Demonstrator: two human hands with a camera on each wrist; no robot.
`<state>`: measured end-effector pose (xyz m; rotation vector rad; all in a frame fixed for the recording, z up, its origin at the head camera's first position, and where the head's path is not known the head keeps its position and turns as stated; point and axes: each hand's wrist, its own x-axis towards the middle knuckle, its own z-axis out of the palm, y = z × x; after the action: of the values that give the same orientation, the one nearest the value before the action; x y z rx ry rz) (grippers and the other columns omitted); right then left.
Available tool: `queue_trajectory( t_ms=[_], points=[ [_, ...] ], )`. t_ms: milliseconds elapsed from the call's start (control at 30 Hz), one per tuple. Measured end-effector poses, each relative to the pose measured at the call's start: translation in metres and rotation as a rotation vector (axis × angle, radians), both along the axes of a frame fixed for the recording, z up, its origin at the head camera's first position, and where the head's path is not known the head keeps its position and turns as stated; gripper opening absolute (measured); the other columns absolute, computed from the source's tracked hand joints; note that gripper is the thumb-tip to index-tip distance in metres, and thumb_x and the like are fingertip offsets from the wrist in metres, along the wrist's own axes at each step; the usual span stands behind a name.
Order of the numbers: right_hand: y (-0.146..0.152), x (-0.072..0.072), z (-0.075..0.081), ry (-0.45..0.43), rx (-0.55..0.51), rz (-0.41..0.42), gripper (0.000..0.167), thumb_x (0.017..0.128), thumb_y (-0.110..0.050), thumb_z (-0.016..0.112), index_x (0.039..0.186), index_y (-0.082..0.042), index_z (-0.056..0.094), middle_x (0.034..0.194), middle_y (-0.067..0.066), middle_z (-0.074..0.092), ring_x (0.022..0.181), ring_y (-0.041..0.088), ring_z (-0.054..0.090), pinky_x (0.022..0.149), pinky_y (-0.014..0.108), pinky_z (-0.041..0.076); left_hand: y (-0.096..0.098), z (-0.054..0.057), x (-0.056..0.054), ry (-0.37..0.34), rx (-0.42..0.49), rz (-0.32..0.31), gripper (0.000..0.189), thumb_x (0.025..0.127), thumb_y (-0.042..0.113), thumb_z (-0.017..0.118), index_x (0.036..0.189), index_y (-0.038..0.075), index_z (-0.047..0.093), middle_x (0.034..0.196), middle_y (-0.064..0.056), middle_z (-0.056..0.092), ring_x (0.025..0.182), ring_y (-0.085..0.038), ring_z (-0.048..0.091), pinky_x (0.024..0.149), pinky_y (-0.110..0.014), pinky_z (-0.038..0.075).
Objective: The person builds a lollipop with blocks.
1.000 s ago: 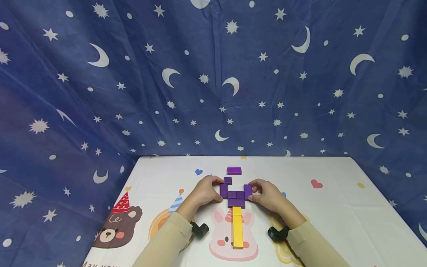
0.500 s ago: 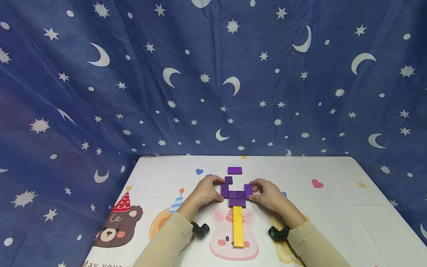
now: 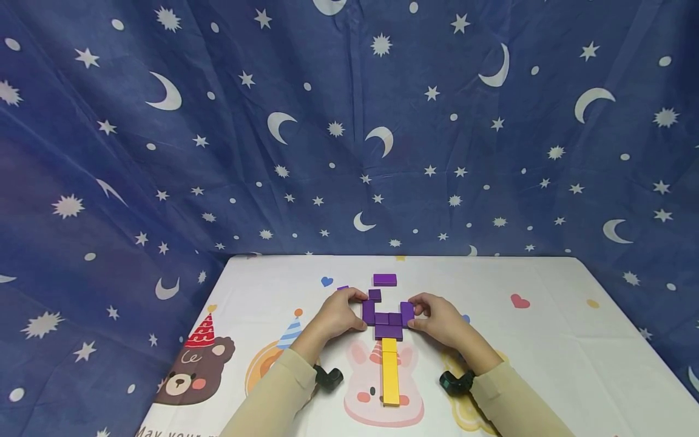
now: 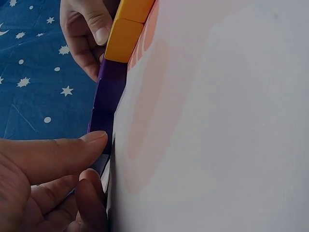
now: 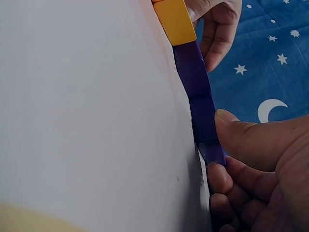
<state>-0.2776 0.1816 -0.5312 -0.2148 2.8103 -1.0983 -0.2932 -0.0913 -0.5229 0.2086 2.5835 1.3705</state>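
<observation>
My left hand (image 3: 338, 314) pinches a purple block (image 3: 368, 313), which lies lengthwise at the left side of a block figure. Its thumb (image 4: 91, 143) is on the block's near end. On the opposite side, my right hand (image 3: 441, 318) holds a matching purple block (image 3: 407, 314) between thumb and fingers. Two small purple blocks (image 3: 381, 318) sit side by side between them, above a wider purple block (image 3: 388, 332). Below that runs a yellow column, with a short yellow block (image 3: 389, 345) above a long one (image 3: 390, 379). The wrist views hide parts of the held blocks.
A small dark purple block (image 3: 374, 295) lies just beyond the left held block. Farther back is a purple rectangular block (image 3: 384, 280). Another purple piece (image 3: 343, 287) is mostly hidden behind my left hand. The white cloth (image 3: 546, 340) has printed animals; a blue starry curtain (image 3: 349, 152) hangs behind.
</observation>
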Motion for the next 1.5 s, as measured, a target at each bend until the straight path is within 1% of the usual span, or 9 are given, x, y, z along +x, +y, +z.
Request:
queue_trajectory(
  t_ms=[400,633,800,1033,1267,1500],
  points=[
    [0.001,-0.0004,-0.002,0.011,0.013,0.007,0.05,0.089,-0.021,0.088,0.135,-0.009,0.069,0.1,-0.002,0.065,0.094,0.019,0.055,0.088,0.038,0.045,-0.0007,0.0008,0.0009,0.006,-0.003,-0.004,0.067,0.067,0.001,0.095,0.129,0.016,0.074,0.133,-0.004,0.074,0.132,-0.031,0.062,0.119,-0.056,0.043],
    [0.0018,0.0009,-0.0018,0.007,-0.003,0.02,0.052,0.088,-0.024,0.088,0.135,-0.009,0.069,0.101,-0.001,0.066,0.094,0.018,0.056,0.086,0.036,0.045,-0.0037,-0.0008,0.0005,0.002,0.024,-0.016,0.069,0.067,0.003,0.094,0.132,0.013,0.072,0.131,-0.005,0.074,0.126,-0.029,0.064,0.116,-0.056,0.046],
    [0.0022,0.0016,-0.0006,0.004,-0.017,0.027,0.055,0.088,-0.025,0.088,0.137,-0.008,0.068,0.101,0.0,0.066,0.093,0.018,0.055,0.085,0.035,0.044,-0.0042,-0.0017,0.0009,-0.011,0.042,-0.006,0.068,0.069,0.005,0.094,0.133,0.013,0.072,0.133,-0.006,0.074,0.123,-0.028,0.063,0.115,-0.055,0.046],
    [0.0028,0.0013,-0.0009,-0.003,-0.025,0.029,0.057,0.088,-0.025,0.088,0.139,-0.009,0.067,0.101,0.0,0.066,0.092,0.017,0.055,0.084,0.034,0.044,-0.0047,-0.0045,0.0017,-0.006,0.044,0.006,0.064,0.071,0.007,0.094,0.131,0.014,0.074,0.135,-0.006,0.073,0.125,-0.028,0.063,0.115,-0.055,0.046],
    [0.0037,0.0011,-0.001,0.004,-0.039,0.04,0.056,0.088,-0.022,0.088,0.137,-0.007,0.067,0.101,0.001,0.067,0.092,0.018,0.055,0.086,0.037,0.045,-0.0047,-0.0061,0.0011,-0.002,0.05,0.007,0.062,0.071,0.006,0.093,0.13,0.014,0.075,0.134,-0.006,0.073,0.128,-0.029,0.062,0.116,-0.056,0.045],
    [0.004,0.0008,-0.002,0.003,-0.037,0.036,0.055,0.088,-0.022,0.088,0.137,-0.008,0.068,0.101,0.0,0.066,0.093,0.018,0.055,0.086,0.037,0.045,-0.0044,-0.0047,0.0022,0.013,0.037,0.004,0.062,0.071,0.007,0.093,0.13,0.015,0.075,0.133,-0.005,0.074,0.129,-0.029,0.063,0.116,-0.055,0.045]
  ],
)
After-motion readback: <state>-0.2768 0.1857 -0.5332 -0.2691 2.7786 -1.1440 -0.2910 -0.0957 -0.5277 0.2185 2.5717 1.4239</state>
